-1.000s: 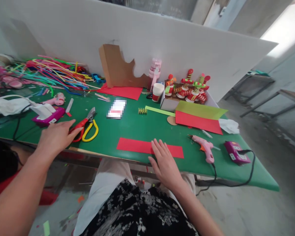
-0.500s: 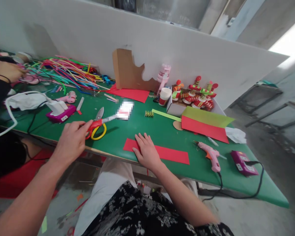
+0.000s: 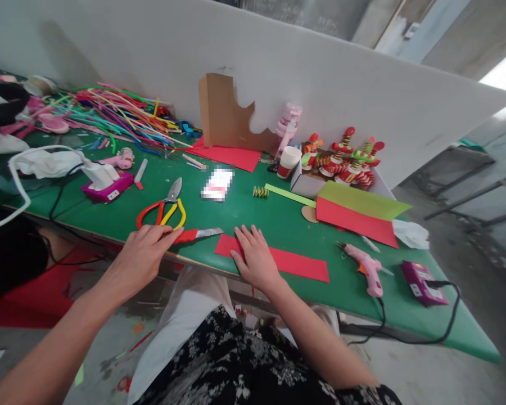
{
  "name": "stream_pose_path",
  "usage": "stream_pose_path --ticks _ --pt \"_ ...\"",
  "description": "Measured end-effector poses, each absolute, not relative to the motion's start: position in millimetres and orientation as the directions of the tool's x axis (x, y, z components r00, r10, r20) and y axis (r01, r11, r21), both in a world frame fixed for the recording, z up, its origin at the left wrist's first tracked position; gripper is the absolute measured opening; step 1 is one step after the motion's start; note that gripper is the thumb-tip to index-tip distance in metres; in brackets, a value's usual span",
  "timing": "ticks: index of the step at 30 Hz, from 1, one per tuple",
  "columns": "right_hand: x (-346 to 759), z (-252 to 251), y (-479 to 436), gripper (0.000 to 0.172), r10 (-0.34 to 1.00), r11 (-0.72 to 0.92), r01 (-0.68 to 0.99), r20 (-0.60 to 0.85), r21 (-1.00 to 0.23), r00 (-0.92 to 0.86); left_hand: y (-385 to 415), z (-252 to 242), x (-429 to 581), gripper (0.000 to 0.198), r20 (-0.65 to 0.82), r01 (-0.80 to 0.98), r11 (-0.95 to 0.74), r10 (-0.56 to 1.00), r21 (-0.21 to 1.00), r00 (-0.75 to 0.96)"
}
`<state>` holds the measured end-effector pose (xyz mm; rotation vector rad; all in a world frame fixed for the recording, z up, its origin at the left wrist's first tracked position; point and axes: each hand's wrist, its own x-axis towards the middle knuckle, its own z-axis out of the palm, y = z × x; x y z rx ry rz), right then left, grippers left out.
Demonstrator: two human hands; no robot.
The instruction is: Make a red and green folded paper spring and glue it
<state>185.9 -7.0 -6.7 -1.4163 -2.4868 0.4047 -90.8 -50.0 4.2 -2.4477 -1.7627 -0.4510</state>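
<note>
At the table's front edge my left hand is closed around the red handle of a utility knife. Its blade points right, towards the left end of a red paper strip. My right hand lies on that strip with fingers stretched out, covering part of it. Just beyond my left hand rest scissors with one red and one yellow handle, their tips pointing away from me. A coiled green paper spring joined to a light-green strip lies further back.
Right of the strip lies a pink glue gun, its cord near a purple power block. A box of red figures and a paper cup stand behind. Coloured sticks are heaped back left, near another purple block.
My left hand has moved the utility knife down and right, closer to the red strip. The scissors now show clear of the hand. My right hand stays on the strip. Another person's hand has left view.
</note>
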Motion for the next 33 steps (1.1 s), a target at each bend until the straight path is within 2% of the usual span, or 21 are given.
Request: stream_pose_path --ticks 6,12,21,33 --pt "186 -8 -7 0.058 0.859 0.502 0.789 0.092 -0.354 -0.505 -54 6 -89 0.068 0.288 0.932 -0.346 0.908 0.108 0.304" --pt "185 -4 -8 0.058 0.866 0.485 0.803 0.063 -0.348 -0.496 -61 8 -94 0.062 0.288 0.923 -0.371 0.899 0.1 0.33" --pt "186 -2 -7 0.042 0.834 0.537 0.788 0.05 -0.301 -0.549 -70 0 -107 0.058 0.248 0.894 -0.429 0.887 0.132 0.389" --pt "185 -3 -6 0.043 0.839 0.527 0.793 0.04 -0.305 -0.543 -69 -2 -106 0.061 0.259 0.887 -0.43 0.887 0.165 0.382"
